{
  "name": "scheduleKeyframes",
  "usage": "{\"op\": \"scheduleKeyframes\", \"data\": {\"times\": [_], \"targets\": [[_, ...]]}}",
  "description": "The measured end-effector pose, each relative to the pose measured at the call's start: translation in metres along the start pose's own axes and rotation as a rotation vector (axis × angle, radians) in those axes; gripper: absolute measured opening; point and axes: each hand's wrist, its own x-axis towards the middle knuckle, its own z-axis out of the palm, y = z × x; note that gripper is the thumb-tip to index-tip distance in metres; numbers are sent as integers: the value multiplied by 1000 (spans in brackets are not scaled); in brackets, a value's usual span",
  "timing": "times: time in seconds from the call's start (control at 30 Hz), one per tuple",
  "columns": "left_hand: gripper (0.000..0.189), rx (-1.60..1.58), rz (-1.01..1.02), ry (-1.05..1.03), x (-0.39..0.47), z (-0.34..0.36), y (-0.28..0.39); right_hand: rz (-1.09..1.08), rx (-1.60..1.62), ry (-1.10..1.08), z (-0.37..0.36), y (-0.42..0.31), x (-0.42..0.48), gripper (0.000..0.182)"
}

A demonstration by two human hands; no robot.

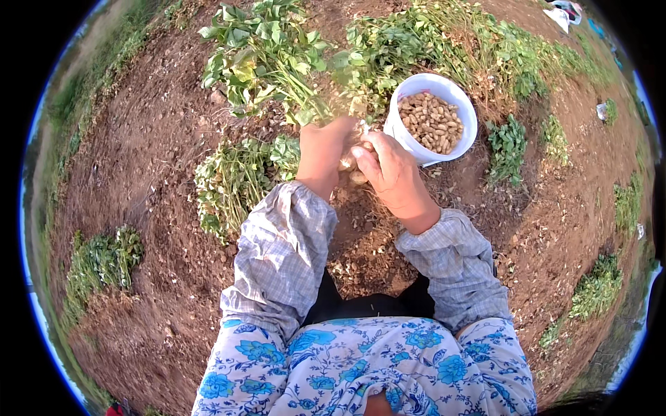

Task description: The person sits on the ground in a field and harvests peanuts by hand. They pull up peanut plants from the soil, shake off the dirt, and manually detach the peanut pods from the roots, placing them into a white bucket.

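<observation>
My left hand [325,153] grips the stems of an uprooted peanut plant [268,57], whose leafy top spreads away from me. Against the root end, my right hand [393,171] has its thumb and fingers closed around a cluster of peanut pods [358,165]. Several pods show between the two hands; the rest are covered by my fingers. Just beyond my right hand stands a white plastic bucket [403,138], partly filled with loose peanuts [431,122] in their shells.
More pulled peanut plants [442,47] lie in a heap behind the bucket. A smaller bunch [229,182] is left of my left forearm. Single plants [507,151] dot the brown soil [166,291]. A white bag [561,15] lies at the far right.
</observation>
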Motion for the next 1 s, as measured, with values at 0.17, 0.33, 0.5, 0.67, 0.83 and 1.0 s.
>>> {"op": "scheduleKeyframes", "data": {"times": [0.17, 0.33, 0.5, 0.67, 0.83, 1.0], "targets": [[14, -59, -79, -101, -7, 0, 7, -113, -236, 50, -12, -5, 7, 20], [19, -215, -151, -237, -21, 1, 15, 256, 370, -11, -24, -9, 18, 22], [20, -342, -263, -457, -14, -5, 12, 659, 999, 18, -32, -18, 16, 21], [21, -410, -265, -427, -17, 0, 14, 651, 1023, 103, -34, -35, 22, 19], [17, -268, -238, -547, -41, 1, 25, 234, 61, 505, -68, 23, 37, 17], [13, -139, -213, -384, -28, -16, 25, 187, 147, 627, -102, 5, 53, 33]]}}
